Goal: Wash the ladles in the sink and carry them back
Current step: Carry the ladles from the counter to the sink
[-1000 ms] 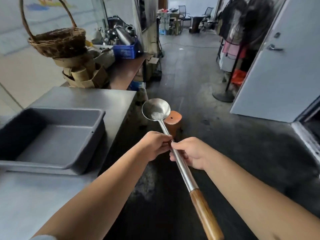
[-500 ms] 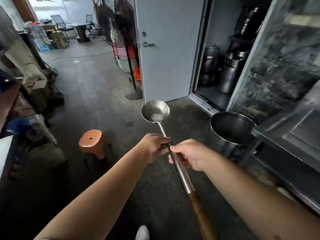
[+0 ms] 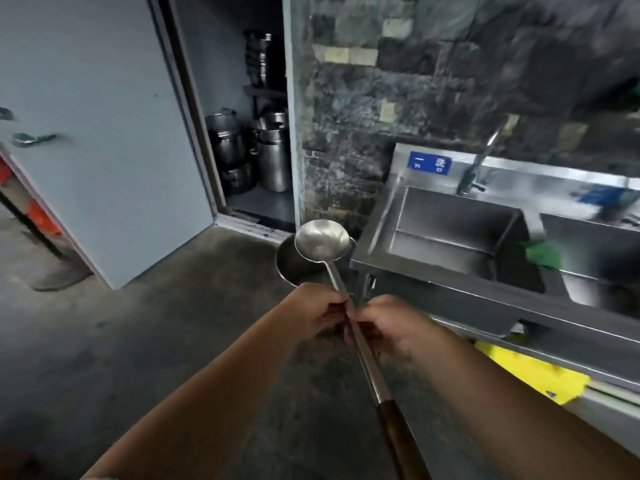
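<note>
Both hands — left hand (image 3: 317,315), right hand (image 3: 393,323) — clasp the ladle (image 3: 337,271) shaft; sink (image 3: 446,271) just beside.

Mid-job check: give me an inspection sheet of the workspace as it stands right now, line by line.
Surface: dark concrete floor; steel sink unit at right.
Job's things: one ladle, bowl up, steel shaft, wooden grip toward the camera; left basin looks empty.
Clutter: green cloth on the basin divider; yellow item under the sink edge; steel pot on the floor behind the ladle.
Grippers: left hand and right hand both closed on the ladle shaft.
Cables: nothing seen.
Surroundings: open door, stacked pots in the store room, stone wall, faucet.
</note>
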`<move>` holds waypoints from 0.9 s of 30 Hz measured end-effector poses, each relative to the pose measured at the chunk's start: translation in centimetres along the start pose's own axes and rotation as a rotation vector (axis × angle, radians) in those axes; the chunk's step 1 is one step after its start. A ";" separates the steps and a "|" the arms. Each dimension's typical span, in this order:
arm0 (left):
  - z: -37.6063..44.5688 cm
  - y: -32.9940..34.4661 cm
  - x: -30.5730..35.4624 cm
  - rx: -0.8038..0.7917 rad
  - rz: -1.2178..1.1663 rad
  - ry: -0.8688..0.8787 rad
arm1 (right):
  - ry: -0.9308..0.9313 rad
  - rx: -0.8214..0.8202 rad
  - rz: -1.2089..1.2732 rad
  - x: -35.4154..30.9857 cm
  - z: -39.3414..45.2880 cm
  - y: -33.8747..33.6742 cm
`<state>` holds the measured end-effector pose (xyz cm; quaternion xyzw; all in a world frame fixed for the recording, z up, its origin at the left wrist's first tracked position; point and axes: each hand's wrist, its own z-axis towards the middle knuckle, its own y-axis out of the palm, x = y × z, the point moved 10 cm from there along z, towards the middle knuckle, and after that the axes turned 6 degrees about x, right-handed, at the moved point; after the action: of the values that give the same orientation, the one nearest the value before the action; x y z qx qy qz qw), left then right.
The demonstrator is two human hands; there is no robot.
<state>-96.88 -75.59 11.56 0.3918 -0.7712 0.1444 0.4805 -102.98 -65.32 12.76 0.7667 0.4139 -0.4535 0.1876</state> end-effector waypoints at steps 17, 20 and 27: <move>16.7 23.0 1.8 -0.286 0.239 -0.248 | 0.078 0.386 0.334 -0.7 12.2 -21.8; 20.7 26.7 1.8 -0.257 0.262 -0.283 | 0.098 0.381 0.361 -1.1 16.1 -26.0; 28.0 35.0 2.5 -0.255 0.244 -0.359 | 0.154 0.364 0.348 -2.4 23.0 -34.8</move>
<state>-141.07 -70.81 5.19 0.2513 -0.8977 0.0311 0.3605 -144.04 -61.23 5.90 0.8797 0.2004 -0.4219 0.0898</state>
